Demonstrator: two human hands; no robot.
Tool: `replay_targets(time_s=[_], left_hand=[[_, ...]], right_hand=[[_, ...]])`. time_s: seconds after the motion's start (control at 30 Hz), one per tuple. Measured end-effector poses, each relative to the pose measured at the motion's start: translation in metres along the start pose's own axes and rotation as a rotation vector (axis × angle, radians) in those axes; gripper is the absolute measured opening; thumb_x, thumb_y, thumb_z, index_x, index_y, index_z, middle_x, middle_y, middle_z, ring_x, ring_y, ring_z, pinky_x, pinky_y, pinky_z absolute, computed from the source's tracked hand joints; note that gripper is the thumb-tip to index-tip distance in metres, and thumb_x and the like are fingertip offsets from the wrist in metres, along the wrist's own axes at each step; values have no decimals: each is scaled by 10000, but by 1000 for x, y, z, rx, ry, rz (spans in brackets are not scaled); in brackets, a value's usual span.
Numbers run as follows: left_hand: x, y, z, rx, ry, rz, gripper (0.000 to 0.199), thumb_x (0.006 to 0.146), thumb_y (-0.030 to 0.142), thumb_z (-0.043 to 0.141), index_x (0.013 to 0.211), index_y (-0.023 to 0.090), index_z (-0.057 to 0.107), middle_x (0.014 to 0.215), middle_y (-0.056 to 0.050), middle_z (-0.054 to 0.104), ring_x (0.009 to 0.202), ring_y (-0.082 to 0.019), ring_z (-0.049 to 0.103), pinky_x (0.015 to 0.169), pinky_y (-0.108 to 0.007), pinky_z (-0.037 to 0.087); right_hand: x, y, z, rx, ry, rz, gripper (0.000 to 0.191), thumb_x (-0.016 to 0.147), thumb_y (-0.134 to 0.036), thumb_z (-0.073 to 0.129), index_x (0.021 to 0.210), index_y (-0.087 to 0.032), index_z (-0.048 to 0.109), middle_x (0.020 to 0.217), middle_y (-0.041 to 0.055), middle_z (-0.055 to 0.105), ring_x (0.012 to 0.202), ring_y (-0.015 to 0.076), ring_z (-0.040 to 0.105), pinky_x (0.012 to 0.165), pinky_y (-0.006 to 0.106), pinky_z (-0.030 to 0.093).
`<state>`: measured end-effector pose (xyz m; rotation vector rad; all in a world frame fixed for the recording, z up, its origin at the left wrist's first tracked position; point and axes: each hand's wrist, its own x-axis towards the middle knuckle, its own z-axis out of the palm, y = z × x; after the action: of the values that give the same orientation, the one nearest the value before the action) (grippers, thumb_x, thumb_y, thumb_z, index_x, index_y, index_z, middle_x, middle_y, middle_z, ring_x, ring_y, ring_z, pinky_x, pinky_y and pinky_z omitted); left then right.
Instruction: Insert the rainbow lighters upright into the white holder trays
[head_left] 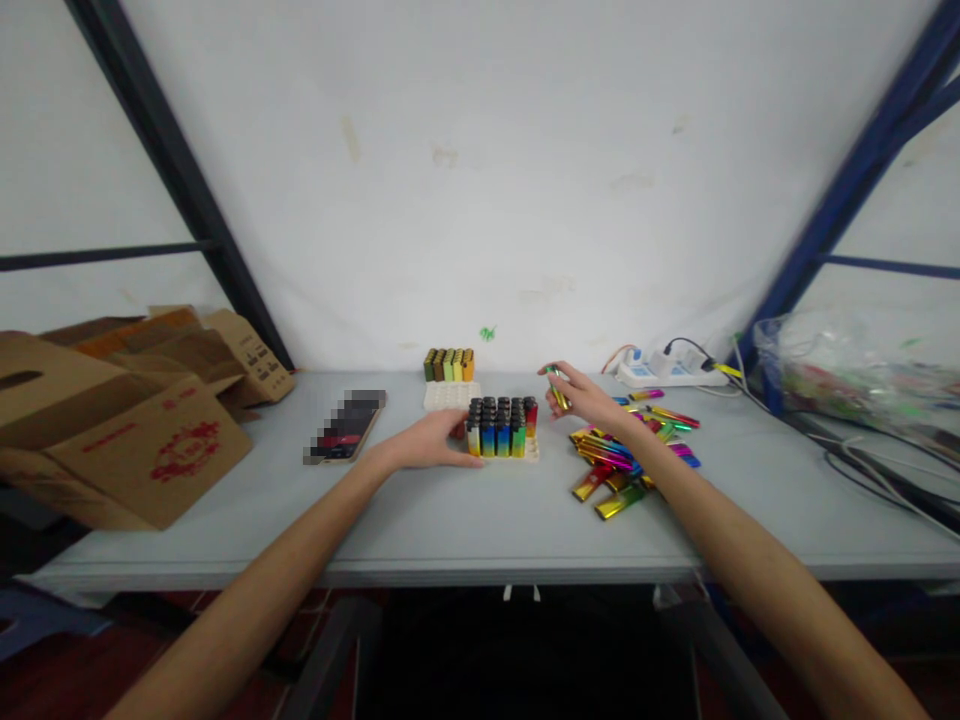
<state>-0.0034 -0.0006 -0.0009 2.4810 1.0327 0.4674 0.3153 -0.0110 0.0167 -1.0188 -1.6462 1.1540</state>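
My left hand (431, 440) rests on the table with thumb and fingers apart, bracing the left side of a white holed tray (532, 449). Upright lighters (496, 430) with black tops and shiny coloured bodies stand in rows in that tray, with vacant holes at its right front. Raised just right of the tray, my right hand (570, 390) pinches a shiny green and gold lighter (559, 390). Below my right wrist lies a loose pile of metallic, many-coloured lighters or lighter casings (611, 455); their ends are too small to make out.
Behind the tray are another white tray (442, 397) and a block of gold and green upright pieces (448, 365). A phone (346, 428) and cardboard boxes (150, 440) lie to the left. A power strip (660, 372), cables and plastic bags (847, 360) are at right.
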Motion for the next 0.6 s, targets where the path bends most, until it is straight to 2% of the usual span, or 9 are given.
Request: replay_targets(time_s=[0.07, 0.13, 0.2, 0.27, 0.33, 0.47, 0.6], left_hand=[[0, -1, 0, -7, -4, 10, 667, 690, 671, 818, 1092, 159, 671, 1041, -95, 722, 896, -287, 669, 778, -351, 536], [0, -2, 0, 7, -4, 13, 657, 695, 679, 810, 1067, 156, 673, 1018, -94, 719, 885, -286, 664, 766, -351, 531], [0, -3, 1, 21, 1, 14, 662, 693, 698, 801, 1052, 156, 673, 1003, -93, 716, 872, -284, 658, 757, -352, 526], [0, -4, 1, 27, 5, 15, 676, 689, 713, 794, 1055, 158, 673, 1004, -92, 716, 868, -282, 656, 753, -351, 523], [0, -4, 2, 25, 8, 11, 684, 685, 713, 793, 1066, 159, 671, 1011, -91, 718, 869, -281, 658, 750, -350, 523], [0, -5, 2, 3, 0, 24, 688, 694, 695, 797, 1106, 158, 670, 1032, -90, 723, 879, -276, 659, 763, -351, 524], [0, -5, 1, -12, -6, 39, 702, 702, 686, 803, 1143, 157, 666, 1054, -93, 724, 885, -271, 658, 780, -354, 524]], right_hand=[[0, -2, 4, 60, -1, 6, 424, 937, -639, 574, 1117, -256, 546, 640, -86, 434, 540, 100, 437, 542, 221, 482], [2, -3, 7, 137, -1, 29, 485, 925, -716, 519, 986, -236, 553, 619, -90, 351, 499, 90, 332, 463, 190, 357], [3, -4, 11, 218, -15, 65, 579, 915, -786, 432, 799, -222, 493, 598, -89, 281, 472, 84, 235, 423, 195, 237], [3, -6, 17, 268, -10, 96, 610, 912, -793, 392, 690, -226, 405, 575, -88, 240, 460, 82, 177, 416, 210, 164], [1, -8, 24, 269, 40, 105, 571, 931, -718, 409, 644, -227, 366, 552, -85, 226, 451, 81, 155, 422, 220, 130], [-2, -11, 37, 156, 155, 125, 446, 941, -467, 413, 572, -226, 342, 509, -75, 216, 437, 78, 146, 429, 232, 121], [-2, -10, 43, 120, 183, 143, 391, 924, -374, 361, 561, -236, 322, 506, -66, 224, 431, 85, 138, 415, 243, 117]])
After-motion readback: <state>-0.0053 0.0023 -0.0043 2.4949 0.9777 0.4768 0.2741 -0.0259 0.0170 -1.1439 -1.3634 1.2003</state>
